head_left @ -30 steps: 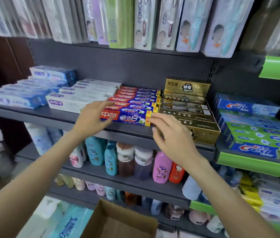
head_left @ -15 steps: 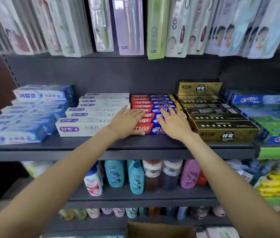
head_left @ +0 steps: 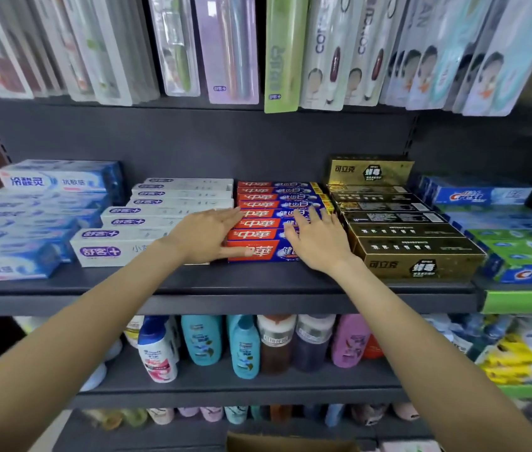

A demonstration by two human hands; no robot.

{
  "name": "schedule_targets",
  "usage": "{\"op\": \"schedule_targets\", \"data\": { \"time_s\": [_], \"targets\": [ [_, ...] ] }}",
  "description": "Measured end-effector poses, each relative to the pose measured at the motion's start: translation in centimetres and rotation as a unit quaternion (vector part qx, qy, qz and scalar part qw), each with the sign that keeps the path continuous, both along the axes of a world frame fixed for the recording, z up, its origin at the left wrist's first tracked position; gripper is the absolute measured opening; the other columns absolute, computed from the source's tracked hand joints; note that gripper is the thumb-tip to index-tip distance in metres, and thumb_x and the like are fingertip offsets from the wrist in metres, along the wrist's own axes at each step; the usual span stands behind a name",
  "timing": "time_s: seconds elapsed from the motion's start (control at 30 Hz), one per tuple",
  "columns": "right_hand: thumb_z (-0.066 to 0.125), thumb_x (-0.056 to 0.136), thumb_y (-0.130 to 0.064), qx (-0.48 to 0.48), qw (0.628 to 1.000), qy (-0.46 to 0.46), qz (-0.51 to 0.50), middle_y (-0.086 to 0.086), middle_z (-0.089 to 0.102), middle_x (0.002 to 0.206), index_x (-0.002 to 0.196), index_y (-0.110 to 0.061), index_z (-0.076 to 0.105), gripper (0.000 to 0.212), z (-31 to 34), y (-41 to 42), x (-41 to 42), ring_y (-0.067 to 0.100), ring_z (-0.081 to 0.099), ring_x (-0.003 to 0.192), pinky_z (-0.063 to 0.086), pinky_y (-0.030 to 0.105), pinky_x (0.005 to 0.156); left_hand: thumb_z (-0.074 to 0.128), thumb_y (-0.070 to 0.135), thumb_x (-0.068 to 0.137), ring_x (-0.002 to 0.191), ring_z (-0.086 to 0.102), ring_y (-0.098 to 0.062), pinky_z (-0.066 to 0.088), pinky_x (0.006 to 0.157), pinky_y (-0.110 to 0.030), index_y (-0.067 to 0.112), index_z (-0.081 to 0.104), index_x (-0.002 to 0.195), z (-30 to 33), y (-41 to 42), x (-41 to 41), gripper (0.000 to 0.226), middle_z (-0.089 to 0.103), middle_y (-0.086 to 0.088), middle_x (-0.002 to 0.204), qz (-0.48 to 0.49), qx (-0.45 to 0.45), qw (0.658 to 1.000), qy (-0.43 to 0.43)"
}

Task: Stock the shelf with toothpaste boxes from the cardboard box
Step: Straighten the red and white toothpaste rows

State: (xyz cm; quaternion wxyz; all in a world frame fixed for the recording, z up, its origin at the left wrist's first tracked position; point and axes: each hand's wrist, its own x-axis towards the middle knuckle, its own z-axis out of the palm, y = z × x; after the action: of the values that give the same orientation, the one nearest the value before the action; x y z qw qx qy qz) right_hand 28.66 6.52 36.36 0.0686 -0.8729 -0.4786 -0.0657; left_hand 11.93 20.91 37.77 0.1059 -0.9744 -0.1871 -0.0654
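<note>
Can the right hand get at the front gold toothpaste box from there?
Probably yes. The right hand lies flat on the red-and-blue toothpaste boxes, directly beside the front gold toothpaste box, with nothing between them.

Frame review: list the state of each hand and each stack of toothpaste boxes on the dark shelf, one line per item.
Left hand: open, fingers flat on the red-and-blue boxes, thumb along the front box.
Right hand: open, fingers spread on the same row.
Red-and-blue toothpaste boxes: lying flat in a row.
White toothpaste boxes: flat, untouched.
Gold toothpaste boxes: flat, rearmost one upright.
Brown cardboard box: only its top edge shows.
</note>
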Motion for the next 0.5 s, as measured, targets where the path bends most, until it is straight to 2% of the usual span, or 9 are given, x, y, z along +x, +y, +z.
{"op": "schedule_targets", "data": {
  "time_s": [0.1,0.2,0.23,0.3,0.33,0.5],
  "targets": [
    [0.018,0.100,-0.047,0.011,1.000,-0.013,-0.008,0.016,0.021,0.155,0.149,-0.014,0.022,0.060,-0.3,-0.6,0.5,0.033,0.018,0.143,0.013,0.043,0.117,0.036,0.077,0.078,0.136,0.036,-0.014,0.036,0.103,-0.031,0.024,0.022,0.149,0.2,0.1,-0.9,0.089,0.028,0.007,0.154,-0.003,-0.015,1.000,-0.014],
    [0.018,0.100,-0.047,0.022,1.000,-0.009,-0.016,0.016,0.022,0.155,0.149,-0.014,0.022,0.060,-0.4,-0.7,0.5,0.032,0.018,0.144,0.013,0.042,0.117,0.029,0.090,0.064,0.123,0.050,-0.013,0.046,0.091,-0.032,0.032,0.043,0.137,0.2,0.0,-1.3,0.095,0.050,0.011,0.139,0.000,-0.031,0.998,-0.060],
    [0.018,0.100,-0.047,0.024,0.999,-0.013,-0.021,0.016,0.023,0.155,0.149,-0.013,0.023,0.060,-0.5,-0.5,0.4,0.033,0.018,0.143,0.013,0.042,0.117,0.037,0.086,0.067,0.121,0.052,-0.014,0.045,0.090,-0.032,0.031,0.046,0.135,0.2,-0.1,-1.2,0.089,0.053,0.009,0.136,0.007,-0.034,0.997,-0.070],
    [0.018,0.100,-0.045,0.024,0.999,-0.025,-0.033,0.018,0.025,0.154,0.149,-0.012,0.024,0.059,-0.6,-0.1,0.3,0.034,0.021,0.142,0.015,0.044,0.116,0.056,0.068,0.076,0.124,0.048,-0.020,0.042,0.094,-0.034,0.026,0.039,0.141,0.0,-0.4,-0.9,0.079,0.050,0.002,0.139,0.026,-0.037,0.995,-0.084],
    [0.018,0.100,-0.045,0.023,0.998,-0.031,-0.039,0.018,0.025,0.153,0.148,-0.011,0.024,0.059,-0.6,0.1,0.2,0.035,0.021,0.142,0.016,0.045,0.116,0.060,0.061,0.079,0.128,0.044,-0.021,0.040,0.097,-0.035,0.024,0.033,0.144,0.1,-0.7,-0.6,0.080,0.045,0.000,0.143,0.029,-0.033,0.995,-0.088],
    [0.017,0.100,-0.046,0.005,0.999,-0.011,-0.044,0.020,0.023,0.154,0.149,-0.009,0.023,0.061,-0.4,0.7,0.1,0.037,0.019,0.142,0.014,0.048,0.116,0.053,0.068,0.079,0.139,0.030,-0.021,0.024,0.111,-0.032,0.017,0.026,0.148,0.1,-3.0,2.7,0.089,0.029,-0.003,0.153,-0.010,0.004,0.999,-0.047]
  ]
}}
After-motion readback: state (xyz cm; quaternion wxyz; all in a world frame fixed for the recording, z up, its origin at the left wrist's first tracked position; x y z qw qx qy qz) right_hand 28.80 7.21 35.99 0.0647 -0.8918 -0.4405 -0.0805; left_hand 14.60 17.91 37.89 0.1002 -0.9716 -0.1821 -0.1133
